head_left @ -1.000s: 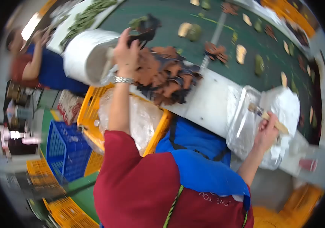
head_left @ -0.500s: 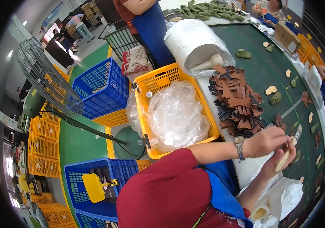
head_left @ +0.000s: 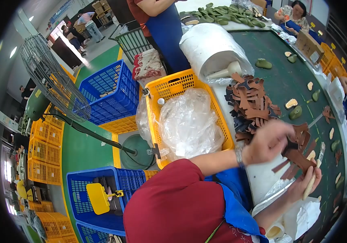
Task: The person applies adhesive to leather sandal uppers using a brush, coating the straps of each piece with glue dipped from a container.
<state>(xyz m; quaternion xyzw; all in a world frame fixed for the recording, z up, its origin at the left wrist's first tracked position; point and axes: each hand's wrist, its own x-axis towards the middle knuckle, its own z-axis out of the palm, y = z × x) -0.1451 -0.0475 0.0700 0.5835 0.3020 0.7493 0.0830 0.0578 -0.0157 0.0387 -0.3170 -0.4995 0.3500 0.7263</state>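
Observation:
My right hand (head_left: 305, 183) is closed around a thin pale insole (head_left: 310, 185), seen edge-on. A brown leather strap piece (head_left: 301, 160) reaches from those fingers toward my left hand. My left hand (head_left: 271, 141), with a metal watch on its wrist, is smeared by motion over the near side of a pile of brown and dark strap pieces (head_left: 254, 101); whether it grips anything cannot be made out. More brown straps (head_left: 302, 135) lie just beyond it. Past my right hand, a foil-like strip (head_left: 322, 150) rests on the green conveyor belt (head_left: 278, 44).
Green shoe lasts (head_left: 295, 112) and pale insoles (head_left: 291, 103) are spread along the belt. A yellow crate (head_left: 152, 121) of clear plastic bags stands beside the bench, with a white plastic-wrapped roll (head_left: 206, 44) behind it. Co-workers stand or sit at the far side.
My left hand has moved away from the insole, back toward the strap pile, and blurs. A brown strap now shows at my right hand, which still holds the insole.

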